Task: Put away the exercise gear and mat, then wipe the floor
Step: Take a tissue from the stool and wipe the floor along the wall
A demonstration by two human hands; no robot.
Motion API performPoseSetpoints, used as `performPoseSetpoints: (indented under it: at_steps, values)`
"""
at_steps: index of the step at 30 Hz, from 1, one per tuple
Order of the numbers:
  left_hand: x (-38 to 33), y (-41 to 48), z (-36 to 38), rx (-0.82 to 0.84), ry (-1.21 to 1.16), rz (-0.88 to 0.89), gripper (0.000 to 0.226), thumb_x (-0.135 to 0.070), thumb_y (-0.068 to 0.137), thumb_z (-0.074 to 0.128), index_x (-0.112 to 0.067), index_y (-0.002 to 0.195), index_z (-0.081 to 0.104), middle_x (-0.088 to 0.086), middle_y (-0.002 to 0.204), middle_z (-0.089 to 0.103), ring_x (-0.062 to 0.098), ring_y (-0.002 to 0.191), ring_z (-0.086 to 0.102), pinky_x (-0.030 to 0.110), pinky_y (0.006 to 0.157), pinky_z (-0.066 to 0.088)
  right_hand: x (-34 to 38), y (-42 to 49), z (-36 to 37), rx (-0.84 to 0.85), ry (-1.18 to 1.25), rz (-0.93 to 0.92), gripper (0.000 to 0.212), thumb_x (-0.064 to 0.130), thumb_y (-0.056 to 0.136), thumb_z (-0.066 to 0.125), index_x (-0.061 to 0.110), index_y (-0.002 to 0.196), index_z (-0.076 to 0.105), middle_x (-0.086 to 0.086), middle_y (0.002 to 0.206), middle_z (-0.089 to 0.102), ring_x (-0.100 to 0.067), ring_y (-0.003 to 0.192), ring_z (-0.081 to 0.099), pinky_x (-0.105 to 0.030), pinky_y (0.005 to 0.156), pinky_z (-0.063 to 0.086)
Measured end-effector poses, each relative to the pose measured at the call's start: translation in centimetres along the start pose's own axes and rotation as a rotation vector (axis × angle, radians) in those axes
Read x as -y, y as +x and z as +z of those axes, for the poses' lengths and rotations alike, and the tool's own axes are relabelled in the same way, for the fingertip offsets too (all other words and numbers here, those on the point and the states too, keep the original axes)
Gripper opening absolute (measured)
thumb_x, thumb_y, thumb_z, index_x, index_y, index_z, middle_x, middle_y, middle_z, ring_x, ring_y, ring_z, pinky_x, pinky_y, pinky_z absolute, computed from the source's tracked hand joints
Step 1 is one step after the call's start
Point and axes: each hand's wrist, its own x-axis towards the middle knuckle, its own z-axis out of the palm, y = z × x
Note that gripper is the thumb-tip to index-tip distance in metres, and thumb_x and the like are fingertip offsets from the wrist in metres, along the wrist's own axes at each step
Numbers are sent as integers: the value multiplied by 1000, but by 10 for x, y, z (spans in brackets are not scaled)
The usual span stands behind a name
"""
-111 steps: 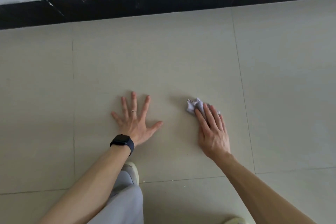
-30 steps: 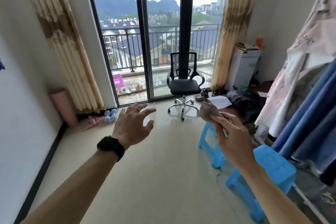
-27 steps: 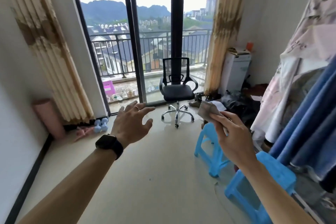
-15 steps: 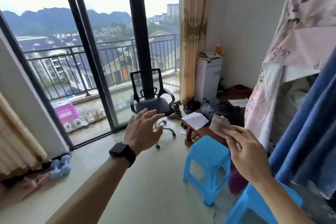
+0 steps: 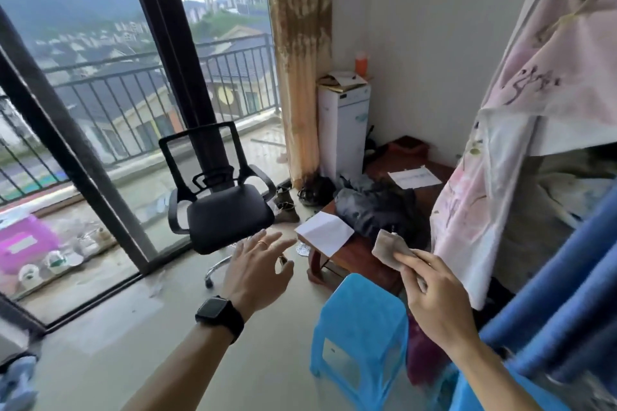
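My right hand [image 5: 434, 294] is raised in front of me and pinches a small greyish wipe [image 5: 389, 248] between thumb and fingers. My left hand [image 5: 255, 272] is held out in the air with fingers spread and relaxed, holding nothing; it wears a ring and a black watch. Blue dumbbells [image 5: 15, 380] show partly at the bottom left edge on the beige tiled floor [image 5: 167, 327]. The mat is out of view.
A black office chair [image 5: 220, 200] stands ahead by the sliding glass door [image 5: 100, 143]. A blue plastic stool [image 5: 362, 330] is below my right hand, a low wooden table [image 5: 360, 259] with papers and dark clothes behind it. Hanging fabric [image 5: 534, 110] fills the right.
I went from wiping the floor with the wipe under my right hand to standing with both hands raised. The view has swung right; the chair and stool are nearer.
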Motion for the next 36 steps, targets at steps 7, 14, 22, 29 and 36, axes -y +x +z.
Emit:
performPoseSetpoints:
  at_steps: [7, 14, 22, 29, 36]
  values:
    - [45, 122, 137, 324, -11, 19, 48, -48, 94, 48, -50, 142, 42, -15, 154, 41, 17, 149, 22, 44, 119, 20, -69, 46, 122, 77, -46, 174, 25, 23, 93, 59, 32, 112, 74, 14, 116, 66, -8, 106, 61, -30, 92, 50]
    - [60, 207, 271, 758, 33, 193, 49, -41, 97, 44, -43, 146, 40, -11, 157, 36, 18, 150, 19, 46, 121, 16, -144, 33, 239, 231, -130, 576, 25, 26, 92, 60, 28, 112, 75, 7, 113, 68, -18, 103, 67, -31, 90, 52]
    - [65, 237, 393, 1033, 129, 352, 51, -38, 98, 45, -37, 149, 40, -5, 157, 37, 22, 151, 17, 51, 121, 11, -208, -10, 320, 627, -173, 885, 38, 25, 102, 46, 23, 139, 58, -1, 133, 59, -23, 119, 57, -29, 98, 40]
    - [54, 243, 531, 939, 123, 470, 60, -45, 100, 37, -36, 157, 20, 0, 167, 10, 23, 154, 3, 51, 122, 7, -302, -12, 395, 428, -159, 830, 41, 19, 100, 47, 25, 140, 55, 1, 131, 60, -27, 113, 60, -36, 94, 48]
    - [46, 234, 666, 596, 13, 556, 70, -58, 95, 37, -32, 158, 21, -1, 167, 12, 24, 154, 10, 54, 120, 9, -388, -30, 467, 272, -387, 620, 74, 33, 94, 57, 4, 155, 27, -14, 159, 33, -33, 144, 35, -45, 117, 31]
